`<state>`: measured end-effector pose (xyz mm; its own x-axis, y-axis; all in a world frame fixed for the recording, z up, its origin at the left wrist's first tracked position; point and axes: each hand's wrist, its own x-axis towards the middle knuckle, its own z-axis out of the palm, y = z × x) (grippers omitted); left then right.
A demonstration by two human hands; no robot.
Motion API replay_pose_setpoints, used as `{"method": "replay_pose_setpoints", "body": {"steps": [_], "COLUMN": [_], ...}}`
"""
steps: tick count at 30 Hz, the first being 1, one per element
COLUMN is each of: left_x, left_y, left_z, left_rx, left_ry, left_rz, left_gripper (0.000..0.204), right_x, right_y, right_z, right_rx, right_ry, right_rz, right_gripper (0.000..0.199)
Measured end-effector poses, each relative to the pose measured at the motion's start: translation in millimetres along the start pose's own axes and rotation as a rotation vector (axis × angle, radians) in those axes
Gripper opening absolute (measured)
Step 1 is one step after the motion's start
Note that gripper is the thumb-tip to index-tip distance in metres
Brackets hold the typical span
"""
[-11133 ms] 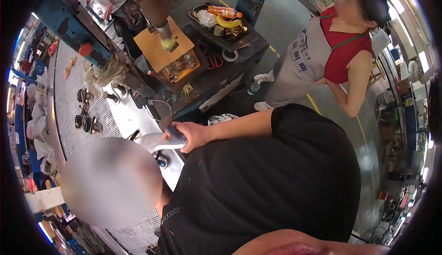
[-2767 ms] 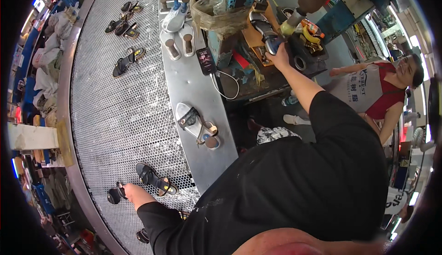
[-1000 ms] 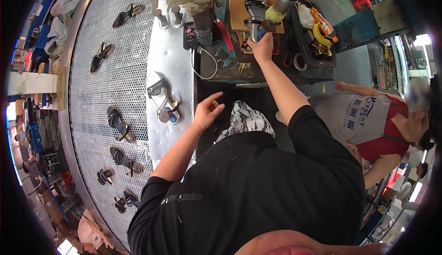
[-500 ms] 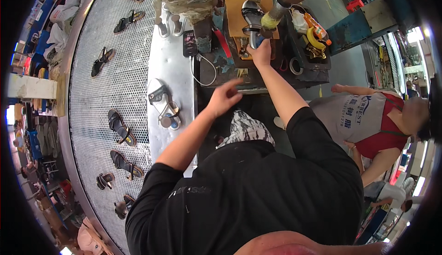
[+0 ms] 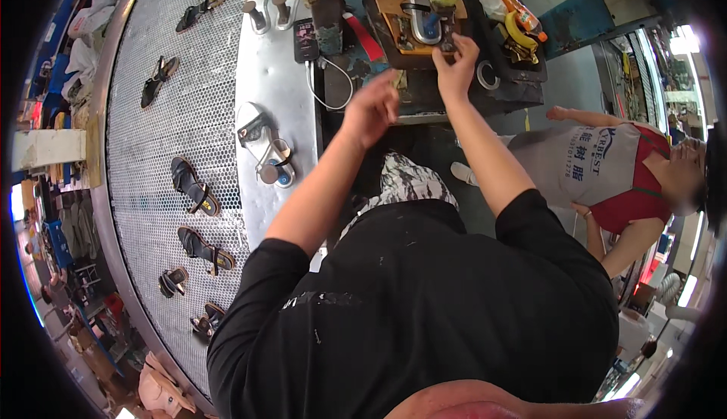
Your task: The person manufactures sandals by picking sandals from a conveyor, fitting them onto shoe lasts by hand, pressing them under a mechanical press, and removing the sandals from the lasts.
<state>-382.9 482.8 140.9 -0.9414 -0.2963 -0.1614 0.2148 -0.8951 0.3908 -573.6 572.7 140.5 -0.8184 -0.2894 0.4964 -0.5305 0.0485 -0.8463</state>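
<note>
A black-strapped sandal on a metal shoe last (image 5: 416, 9) sits under the press at the top, its blue-marked end toward me. My right hand (image 5: 457, 69) is just nearer to me and to the right of that end, thumb and forefinger apart, with nothing seen in it. My left hand (image 5: 371, 110) hovers before the machine's front edge, smeared by motion; its fingers look bent, and whether they hold anything is unclear. A second sandal on a last (image 5: 265, 143) lies on the metal ledge to my left.
Several black sandals (image 5: 195, 186) rest on the perforated conveyor (image 5: 144, 146) at left. A phone (image 5: 306, 40) with a white cable lies on the ledge (image 5: 261, 63). Right of the press is a black bin (image 5: 522, 90) with a banana and a bottle. A person in an apron (image 5: 587, 158) stands at right.
My right hand has let go of the last under the press and drawn back toward me. My left hand has moved forward, its fingers more bent. The whole view has shifted slightly.
</note>
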Motion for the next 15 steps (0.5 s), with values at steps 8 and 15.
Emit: {"method": "replay_pose_setpoints", "body": {"steps": [8, 15], "left_x": [148, 152], "left_y": [77, 109], "left_z": [64, 59], "left_rx": [-0.051, -0.041], "left_ry": [-0.184, -0.626], "left_rz": [0.120, 0.178], "left_gripper": [0.022, 0.007], "right_x": [-145, -136], "right_y": [-29, -42], "right_z": [-60, -66], "right_rx": [-0.059, 0.073], "right_ry": [-0.492, -0.505], "right_rz": [0.266, 0.365], "right_gripper": [0.057, 0.046]}}
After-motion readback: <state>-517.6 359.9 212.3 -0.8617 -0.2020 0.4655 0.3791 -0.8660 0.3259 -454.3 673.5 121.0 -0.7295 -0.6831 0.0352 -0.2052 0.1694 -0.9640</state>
